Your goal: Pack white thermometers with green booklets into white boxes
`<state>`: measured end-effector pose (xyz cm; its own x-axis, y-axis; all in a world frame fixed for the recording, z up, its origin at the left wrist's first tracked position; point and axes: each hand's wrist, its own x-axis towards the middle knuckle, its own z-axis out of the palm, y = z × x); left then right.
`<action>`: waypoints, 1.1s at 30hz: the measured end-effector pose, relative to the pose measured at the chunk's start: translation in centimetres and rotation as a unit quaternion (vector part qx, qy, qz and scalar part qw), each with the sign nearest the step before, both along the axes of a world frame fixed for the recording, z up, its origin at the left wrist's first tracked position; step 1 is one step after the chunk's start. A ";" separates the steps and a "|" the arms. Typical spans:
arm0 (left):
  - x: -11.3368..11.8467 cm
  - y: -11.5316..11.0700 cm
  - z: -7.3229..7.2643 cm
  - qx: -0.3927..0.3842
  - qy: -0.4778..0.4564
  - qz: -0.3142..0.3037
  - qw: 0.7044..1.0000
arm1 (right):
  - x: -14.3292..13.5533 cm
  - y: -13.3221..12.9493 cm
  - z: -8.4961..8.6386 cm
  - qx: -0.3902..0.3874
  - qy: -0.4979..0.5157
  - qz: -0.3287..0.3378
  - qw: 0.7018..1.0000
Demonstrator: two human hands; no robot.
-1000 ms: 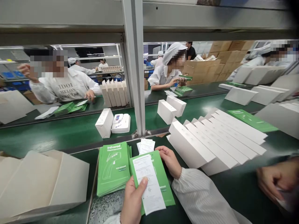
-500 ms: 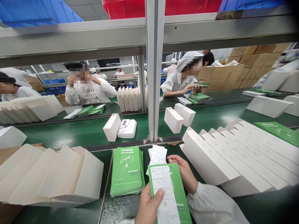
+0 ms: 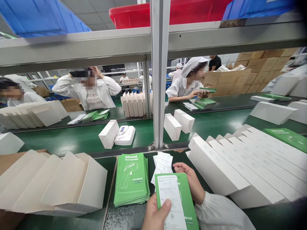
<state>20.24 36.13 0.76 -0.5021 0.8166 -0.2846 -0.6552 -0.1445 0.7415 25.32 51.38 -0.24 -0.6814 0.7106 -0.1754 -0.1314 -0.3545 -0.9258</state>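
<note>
My left hand (image 3: 157, 212) is closed on a green user manual (image 3: 185, 198), with a narrow white printed leaflet (image 3: 171, 204) lying on its cover under my thumb. At the manual's upper right edge is my right hand (image 3: 190, 180), its fingers loosely curved and apart, with nothing visible in them; part of it is hidden behind the manual. Its fingertips are close to a small pile of white leaflets (image 3: 163, 163). Left of the held manual lies a stack of green Infrared Thermometer manuals (image 3: 131, 182).
Open white boxes (image 3: 92, 182) stand at the left, and a row of white boxes (image 3: 220, 166) leans at the right. Past a metal post (image 3: 160, 80), a green belt (image 3: 72, 140) carries boxes and a white tray (image 3: 126, 135). Co-workers (image 3: 98, 92) are across the belt.
The boxes and white tray on the belt have shifted left. My hands keep the same hold, and the view has tilted slightly up. A co-worker opposite has raised both arms higher towards the head.
</note>
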 end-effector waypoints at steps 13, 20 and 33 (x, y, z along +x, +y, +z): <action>0.1 0.2 -0.8 0.010 -0.016 -0.006 1.000 | 0.0 0.0 0.1 0.000 0.004 0.002 1.000; 0.3 0.1 -0.7 0.034 -0.012 -0.011 0.999 | 0.1 0.0 -0.1 -0.008 0.008 0.014 1.000; 0.6 0.0 0.1 0.032 0.026 -0.024 0.999 | 0.2 0.1 -0.3 -0.007 -0.002 0.026 1.000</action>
